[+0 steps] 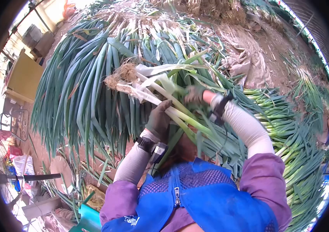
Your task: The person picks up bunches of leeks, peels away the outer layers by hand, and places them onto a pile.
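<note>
Gloved, my left hand [160, 120] is closed around a few long green onions [176, 112]. Their white stalks slant up to the left and end in brown, tangled roots [124, 75], while the green leaves run down to the right. My right hand [195, 96], also gloved, is blurred by motion beside the same stalks, close to the leaves. A pale loose leaf [168, 83] smears across the view next to its fingers. Dark devices are strapped at both wrists.
Beyond my hands lies a big heap of green onions [91, 77], roots pointing away. Another stack of trimmed-looking onions [288, 143] curves along my right. Crumpled sacking [245, 58] covers ground at upper right. A fan [7, 176] and a teal plastic piece [87, 218] stand left.
</note>
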{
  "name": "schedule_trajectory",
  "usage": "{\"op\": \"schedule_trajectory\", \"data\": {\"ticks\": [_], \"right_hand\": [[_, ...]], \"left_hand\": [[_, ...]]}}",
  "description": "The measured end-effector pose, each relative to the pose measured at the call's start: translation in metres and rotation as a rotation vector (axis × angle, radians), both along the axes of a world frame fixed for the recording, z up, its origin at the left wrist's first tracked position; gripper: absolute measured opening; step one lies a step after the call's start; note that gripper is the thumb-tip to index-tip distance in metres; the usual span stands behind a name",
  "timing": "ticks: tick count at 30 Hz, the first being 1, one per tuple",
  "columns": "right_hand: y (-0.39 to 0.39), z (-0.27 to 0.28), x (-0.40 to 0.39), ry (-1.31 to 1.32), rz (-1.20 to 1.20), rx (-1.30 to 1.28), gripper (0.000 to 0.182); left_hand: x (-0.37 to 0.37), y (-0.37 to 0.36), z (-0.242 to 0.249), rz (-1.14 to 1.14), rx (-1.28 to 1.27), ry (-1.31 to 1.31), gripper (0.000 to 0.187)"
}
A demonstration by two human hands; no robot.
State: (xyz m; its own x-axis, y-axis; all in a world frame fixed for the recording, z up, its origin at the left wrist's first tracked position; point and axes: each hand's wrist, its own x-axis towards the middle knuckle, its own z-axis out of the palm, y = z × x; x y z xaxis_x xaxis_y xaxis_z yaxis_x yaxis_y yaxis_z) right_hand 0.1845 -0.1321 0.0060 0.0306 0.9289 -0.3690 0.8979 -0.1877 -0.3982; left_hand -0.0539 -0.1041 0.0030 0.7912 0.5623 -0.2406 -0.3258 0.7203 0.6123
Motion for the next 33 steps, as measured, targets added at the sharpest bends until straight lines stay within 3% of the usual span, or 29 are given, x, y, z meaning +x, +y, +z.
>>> {"op": "schedule_trajectory", "data": {"ticks": [2, 3, 5, 6, 8, 9, 10, 12, 14, 15, 16, 18, 20, 24, 25, 27, 29, 31, 33], "right_hand": [[-0.024, -0.031, -0.008, 0.476, 0.02, -0.043, 0.02], [-0.036, -0.031, -0.003, 0.881, -0.13, -0.1, 0.019], [-0.046, -0.015, 0.008, 1.058, -0.296, 0.07, 0.019], [-0.053, 0.043, 0.002, 0.821, -0.302, 0.289, 0.021], [-0.055, 0.138, 0.001, 0.277, -0.478, 0.56, 0.035], [-0.053, 0.155, 0.01, 0.386, -0.455, 0.656, 0.038], [-0.051, 0.165, 0.017, 0.495, -0.423, 0.754, 0.042], [-0.045, 0.161, -0.005, -0.076, -0.12, 0.889, 0.051], [-0.028, 0.166, -0.032, -0.204, 0.155, 0.786, 0.063], [-0.011, 0.148, -0.035, -0.398, 0.22, 0.95, 0.065], [0.007, 0.131, -0.038, -0.606, 0.25, 1.124, 0.068], [0.02, 0.128, -0.05, -0.61, 0.268, 1.016, 0.065], [0.025, 0.14, -0.056, -0.536, 0.266, 0.862, 0.062], [0.045, 0.177, -0.052, -0.473, 0.103, 0.803, 0.055], [0.048, 0.189, -0.049, -0.453, 0.031, 0.825, 0.054], [0.055, 0.213, -0.034, -0.416, -0.123, 0.881, 0.051], [0.063, 0.238, -0.008, -0.385, -0.271, 0.975, 0.048], [0.068, 0.258, 0.024, -0.334, -0.381, 1.036, 0.045], [0.066, 0.279, 0.059, -0.223, -0.452, 1.045, 0.043]], "left_hand": [[0.011, 0.002, 0.0, 0.032, -0.049, -0.049, 0.028], [0.014, 0.004, 0.0, 0.047, -0.073, -0.073, 0.027], [0.019, 0.009, -0.011, -0.007, -0.057, -0.119, 0.03], [0.02, 0.009, -0.015, -0.039, -0.049, -0.141, 0.032], [0.02, 0.005, -0.006, -0.069, 0.448, -0.066, 0.033], [0.02, 0.001, 0.009, -0.106, 0.472, -0.099, 0.034], [0.021, -0.004, 0.024, -0.142, 0.496, -0.132, 0.035], [0.023, -0.022, 0.069, -0.255, 0.083, -0.314, 0.037], [0.027, -0.024, 0.051, -0.079, 0.948, -0.188, 0.034], [0.026, -0.028, 0.051, -0.039, 1.154, -0.256, 0.034], [0.028, -0.035, 0.053, -0.14, 0.974, -0.25, 0.035], [0.031, -0.049, 0.062, -0.28, 0.577, -0.217, 0.039], [0.028, -0.052, 0.088, -0.362, 0.478, -0.48, 0.043], [0.025, -0.058, 0.105, -0.447, 0.672, -0.389, 0.041], [0.022, -0.061, 0.11, -0.386, 0.571, -0.413, 0.029], [0.026, -0.062, 0.096, -0.265, 0.716, -0.562, 0.023], [0.027, -0.056, 0.082, -0.122, 1.018, -0.572, 0.02], [0.026, -0.049, 0.076, 0.046, 1.468, -0.422, 0.019], [0.021, -0.063, 0.083, -0.178, 1.004, -0.312, 0.014]]}}
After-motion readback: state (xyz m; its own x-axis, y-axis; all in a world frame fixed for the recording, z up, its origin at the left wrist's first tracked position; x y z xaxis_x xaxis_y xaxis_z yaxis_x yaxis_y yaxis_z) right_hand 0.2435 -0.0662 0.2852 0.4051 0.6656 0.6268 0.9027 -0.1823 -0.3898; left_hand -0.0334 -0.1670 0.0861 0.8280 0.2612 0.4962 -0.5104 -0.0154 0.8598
